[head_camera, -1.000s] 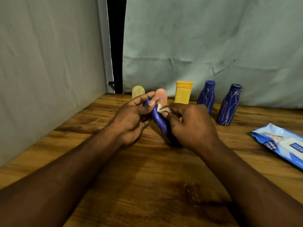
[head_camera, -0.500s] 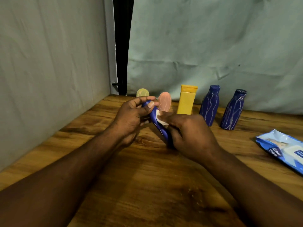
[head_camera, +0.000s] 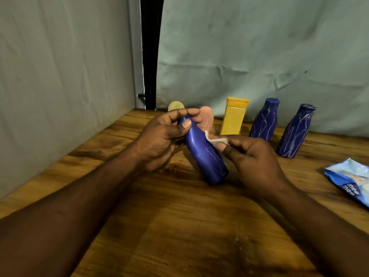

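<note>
Now: left hand (head_camera: 159, 136) grips the neck of the blue bottle (head_camera: 201, 154), thumb and fingers curled round its top. Bottle tilted, base down on the table (head_camera: 179, 226), between the two hands. Right hand (head_camera: 253, 156) pinches a small white wipe (head_camera: 216, 140), its edge touching the bottle's side. Behind, upright: yellow bottle (head_camera: 234, 116), second blue bottle (head_camera: 263, 120), third blue bottle (head_camera: 295, 132). Wipe pack (head_camera: 349, 176) lies at the right edge.

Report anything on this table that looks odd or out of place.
Whitish streaks cover the two standing blue bottles; the tilted bottle, gripped by the left hand, the right hand pinching a wipe against it, looks cleaner.
</note>
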